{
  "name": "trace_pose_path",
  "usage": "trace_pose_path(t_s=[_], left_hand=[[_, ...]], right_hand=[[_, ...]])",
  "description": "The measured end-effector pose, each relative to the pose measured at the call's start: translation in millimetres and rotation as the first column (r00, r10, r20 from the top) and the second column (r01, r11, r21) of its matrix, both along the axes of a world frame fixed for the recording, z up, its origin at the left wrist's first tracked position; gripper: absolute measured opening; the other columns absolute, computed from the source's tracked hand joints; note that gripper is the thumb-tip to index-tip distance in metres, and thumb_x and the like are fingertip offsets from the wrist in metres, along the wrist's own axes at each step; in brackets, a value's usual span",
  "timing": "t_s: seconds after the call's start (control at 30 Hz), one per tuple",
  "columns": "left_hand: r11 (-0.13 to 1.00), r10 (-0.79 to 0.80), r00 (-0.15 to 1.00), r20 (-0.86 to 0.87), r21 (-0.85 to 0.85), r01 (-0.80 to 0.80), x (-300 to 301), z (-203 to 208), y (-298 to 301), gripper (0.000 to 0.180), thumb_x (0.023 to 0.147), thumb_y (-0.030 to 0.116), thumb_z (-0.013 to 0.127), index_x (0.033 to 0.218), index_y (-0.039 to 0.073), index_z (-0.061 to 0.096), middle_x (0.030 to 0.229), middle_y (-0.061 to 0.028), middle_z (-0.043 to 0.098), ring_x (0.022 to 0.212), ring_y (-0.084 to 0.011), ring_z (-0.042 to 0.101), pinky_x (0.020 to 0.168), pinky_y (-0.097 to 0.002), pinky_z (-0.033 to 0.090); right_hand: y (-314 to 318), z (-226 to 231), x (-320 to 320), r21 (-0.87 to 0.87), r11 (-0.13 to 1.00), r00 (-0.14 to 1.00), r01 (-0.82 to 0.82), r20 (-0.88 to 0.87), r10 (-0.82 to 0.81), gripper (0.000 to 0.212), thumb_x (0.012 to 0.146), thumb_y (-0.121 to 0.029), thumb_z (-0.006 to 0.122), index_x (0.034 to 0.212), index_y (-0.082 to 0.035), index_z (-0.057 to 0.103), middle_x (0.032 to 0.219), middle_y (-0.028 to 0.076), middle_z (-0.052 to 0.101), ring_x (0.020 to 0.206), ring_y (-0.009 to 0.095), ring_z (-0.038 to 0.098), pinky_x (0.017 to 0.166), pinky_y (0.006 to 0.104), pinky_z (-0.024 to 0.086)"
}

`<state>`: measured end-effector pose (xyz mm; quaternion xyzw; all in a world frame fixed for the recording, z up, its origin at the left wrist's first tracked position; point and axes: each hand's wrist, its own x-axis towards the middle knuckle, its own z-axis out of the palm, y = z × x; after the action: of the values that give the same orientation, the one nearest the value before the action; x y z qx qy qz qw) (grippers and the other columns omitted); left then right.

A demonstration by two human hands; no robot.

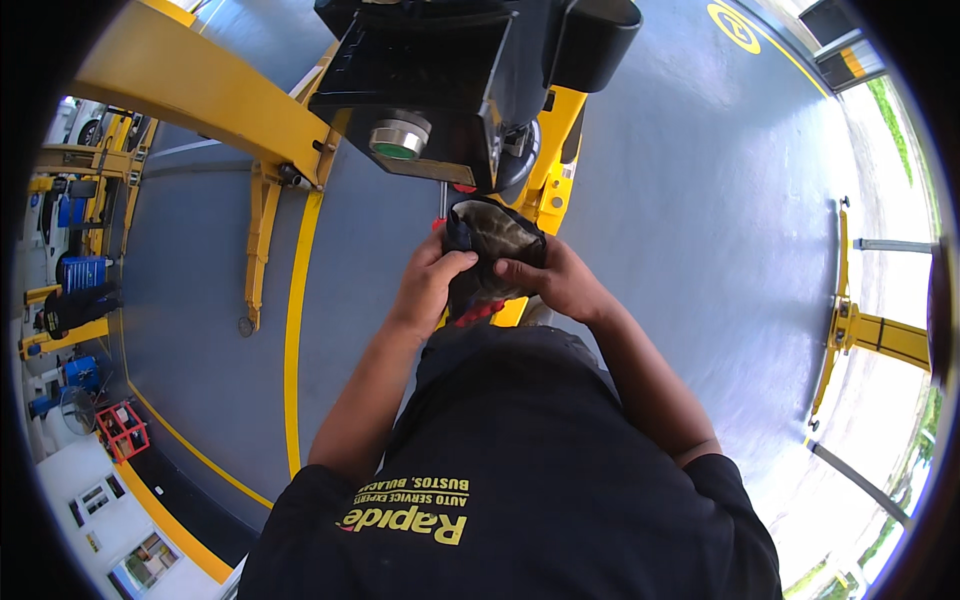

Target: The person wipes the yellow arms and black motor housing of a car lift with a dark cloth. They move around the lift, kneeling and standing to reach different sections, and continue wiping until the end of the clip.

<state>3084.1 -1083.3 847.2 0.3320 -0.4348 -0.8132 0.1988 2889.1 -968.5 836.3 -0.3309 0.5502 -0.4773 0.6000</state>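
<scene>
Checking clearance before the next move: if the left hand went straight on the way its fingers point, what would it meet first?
The left hand points up and right into the dark glove both hands grip, so the glove comes first; beyond it, probably the black control box, though depth is unclear.

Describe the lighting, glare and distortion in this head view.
Head view: daylight washes out the right rim; the grey glossy floor shows soft sheen; fisheye bends the yellow lift arm; both hands, left and right, and the dark crumpled cloth stay sharp.
</scene>
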Motion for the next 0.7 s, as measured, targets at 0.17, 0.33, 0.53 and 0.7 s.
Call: trace_pose_path(t_s=[0.17,0.33,0.53,0.7], left_hand=[[0.995,0.073,0.968,0.24,-0.083,-0.054,10,-9,20,0.045,0.101,0.016,0.058,0.144,0.003,0.056,0.126,-0.0102,0.067,0.119,-0.0205,0.064,0.104,-0.0397,0.05],[0.997,-0.015,0.936,0.352,-0.06,0.039,35,-7,10,0.042,0.105,0.025,0.058,0.142,0.004,0.061,0.124,-0.0081,0.071,0.117,-0.0178,0.066,0.101,-0.0353,0.051],[0.956,-0.189,0.917,0.352,-0.148,0.254,43,-5,15,0.039,0.106,0.025,0.058,0.139,0.004,0.062,0.124,-0.0097,0.071,0.116,-0.0199,0.067,0.1,-0.0352,0.051],[0.963,-0.198,0.883,0.425,-0.082,0.255,69,-11,9,0.039,0.107,0.025,0.058,0.139,0.004,0.063,0.123,-0.0078,0.071,0.115,-0.0188,0.067,0.1,-0.0346,0.051]], right_hand=[[25,-2,-47,0.173,0.869,0.878,0.464,0.043,-0.477,0.034,0.101,-0.013,0.069,0.131,0.003,0.065,0.116,0.012,0.076,0.103,0.021,0.075,0.097,0.0363,0.06],[-9,5,-42,-0.197,0.854,0.761,0.482,-0.389,-0.519,0.032,0.099,-0.015,0.073,0.127,0.001,0.07,0.101,0.008,0.074,0.085,0.018,0.069,0.081,0.0323,0.056],[-74,-16,11,-0.298,0.95,0.464,0.096,-0.831,-0.308,0.043,0.09,-0.019,0.07,0.131,-0.005,0.069,0.117,0.025,0.067,0.107,0.042,0.067,0.094,0.0493,0.055],[-81,-8,-3,-0.134,0.987,0.713,0.089,-0.683,-0.157,0.036,0.088,-0.022,0.067,0.12,-0.006,0.071,0.096,0.023,0.075,0.092,0.041,0.073,0.084,0.0496,0.058]])
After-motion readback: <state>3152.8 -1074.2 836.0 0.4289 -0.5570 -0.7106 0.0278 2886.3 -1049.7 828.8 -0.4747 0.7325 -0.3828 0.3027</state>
